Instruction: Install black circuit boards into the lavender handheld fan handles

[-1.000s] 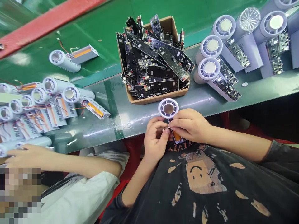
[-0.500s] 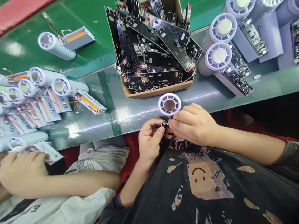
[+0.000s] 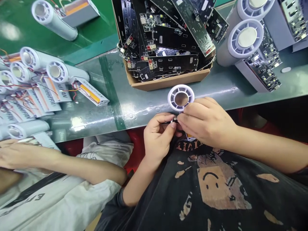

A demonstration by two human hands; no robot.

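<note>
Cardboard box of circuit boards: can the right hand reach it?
Probably yes, once freed. The right hand is near the cardboard box, across a strip of bench, but busy with the left hand on a small dark part below the white fan ring.

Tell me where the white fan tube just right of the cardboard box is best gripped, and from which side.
Grip the smooth barrel of the white fan tube, just behind its vented round end, coming from above on the side of the cardboard box. The barrel is a plain cylinder there, while the grey housing and its circuit board lie along the other side, so that approach looks crowded.
</note>
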